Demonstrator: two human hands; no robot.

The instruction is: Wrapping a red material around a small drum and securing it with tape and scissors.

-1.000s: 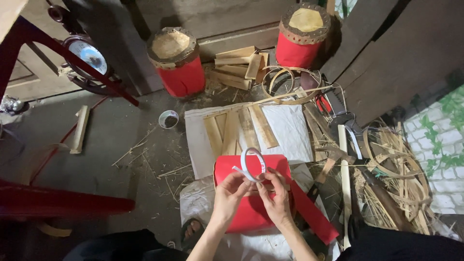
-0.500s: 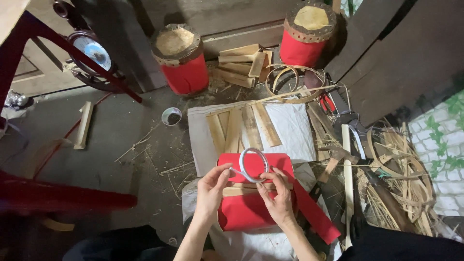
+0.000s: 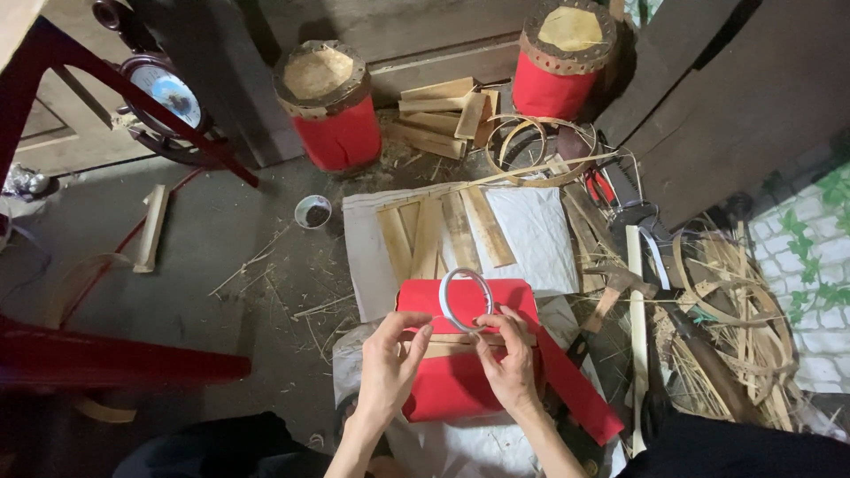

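Both hands held a white ring (image 3: 466, 299) over red cloth (image 3: 460, 372): L hand (image 3: 390, 358) & R hand (image 3: 506, 358) pinched its base. Ring was formed; cut strips (image 3: 443, 232) lay unused.

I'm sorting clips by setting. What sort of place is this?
Probably a small craft workshop for drums, worked at floor level. Two red drums stand by the wall, cut wood slats and bent strips litter the ground, and both hands hold a pale hoop.
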